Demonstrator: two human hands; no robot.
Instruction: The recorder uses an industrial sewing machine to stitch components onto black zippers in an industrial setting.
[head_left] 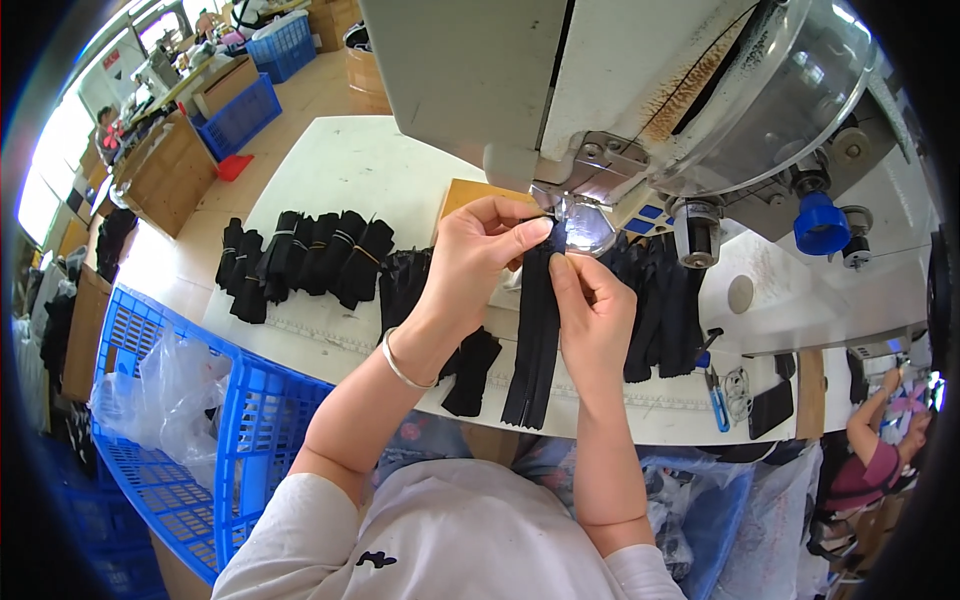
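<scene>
A black zipper point(533, 340) hangs lengthwise toward me, its top end at the lit needle area of a sewing machine point(470, 70). My left hand point(488, 245) pinches that top end between thumb and forefinger. Just to the right and a little nearer, my right hand point(597, 310) is closed on the zipper's right edge. The exact spot under the machine's presser is hidden by my fingers. More loose black zippers point(665, 310) lie to the right of my right hand. Others point(472, 370) lie partly behind my left forearm.
Tied black bundles point(300, 255) line the white table's left side. A blue crate point(228, 440) with clear plastic bags stands at my left. Blue-handled snips point(718, 405) and a flat black object point(771, 410) lie at the right. Another person point(880, 450) sits far right.
</scene>
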